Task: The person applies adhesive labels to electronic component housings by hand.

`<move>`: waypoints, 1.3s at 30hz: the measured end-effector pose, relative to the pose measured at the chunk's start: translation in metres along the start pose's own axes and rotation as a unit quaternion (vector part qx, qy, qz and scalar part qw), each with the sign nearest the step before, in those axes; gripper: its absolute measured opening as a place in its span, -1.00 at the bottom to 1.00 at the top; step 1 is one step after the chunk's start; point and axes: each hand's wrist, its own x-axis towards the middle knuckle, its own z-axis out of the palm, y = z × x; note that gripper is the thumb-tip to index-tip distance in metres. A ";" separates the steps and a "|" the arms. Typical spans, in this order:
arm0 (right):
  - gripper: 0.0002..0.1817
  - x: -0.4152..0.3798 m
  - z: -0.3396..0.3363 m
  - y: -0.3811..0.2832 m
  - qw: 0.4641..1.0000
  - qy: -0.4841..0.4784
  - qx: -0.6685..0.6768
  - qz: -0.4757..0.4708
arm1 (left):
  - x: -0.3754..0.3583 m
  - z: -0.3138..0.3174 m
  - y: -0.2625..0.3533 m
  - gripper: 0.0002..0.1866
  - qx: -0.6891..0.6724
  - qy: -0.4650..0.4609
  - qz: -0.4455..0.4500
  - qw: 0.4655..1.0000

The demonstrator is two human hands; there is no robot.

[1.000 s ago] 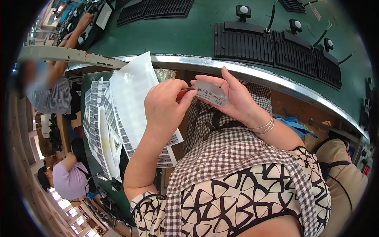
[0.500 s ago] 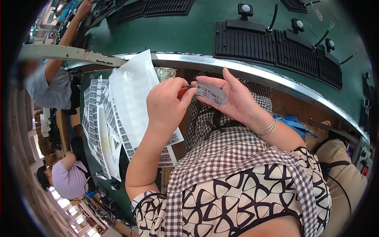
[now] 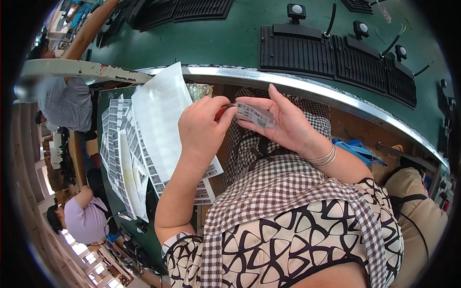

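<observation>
My left hand (image 3: 201,122) is closed, its thumb and fingers pinched on a small red-handled tool (image 3: 220,114). Most of that tool is hidden, so its exact kind cannot be made out; a dark tip reaches the label's left edge. A silver-grey printed label (image 3: 253,115), bearing "IP65" and symbols, lies across the fingers of my right hand (image 3: 288,122). That hand is palm up, supporting the label, with its thumb raised away from it. Both hands are close together above my lap and checked apron.
Label sheets (image 3: 115,139) and a white backing sheet (image 3: 163,115) lie on a green surface at left. Several black finned floodlights (image 3: 295,53) with sensors and cables rest on the green bench, behind its metal edge (image 3: 249,74). Co-workers (image 3: 86,216) are at left.
The label has shifted slightly left and tilted in my right hand. My left hand keeps its pinch almost unmoved. At upper left, a co-worker's arm has reached further up.
</observation>
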 end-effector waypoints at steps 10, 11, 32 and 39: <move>-0.27 -0.011 -0.004 -0.020 0.996 0.027 -0.090 -0.004 | 0.005 -0.003 -0.005 -0.88 -0.100 -0.051 -0.085 0.990; -0.28 -0.015 -0.008 -0.026 0.993 0.031 -0.114 -0.025 | 0.007 -0.004 -0.005 -0.88 -0.112 -0.050 -0.090 0.988; -0.74 -0.004 -0.032 -0.269 0.758 0.186 -0.562 -0.276 | 0.115 0.008 0.039 -0.90 -0.240 0.013 0.010 0.971; -0.75 -0.006 -0.028 -0.281 0.748 0.143 -0.611 -0.217 | 0.145 0.019 0.045 -0.92 -0.302 0.029 -0.004 0.953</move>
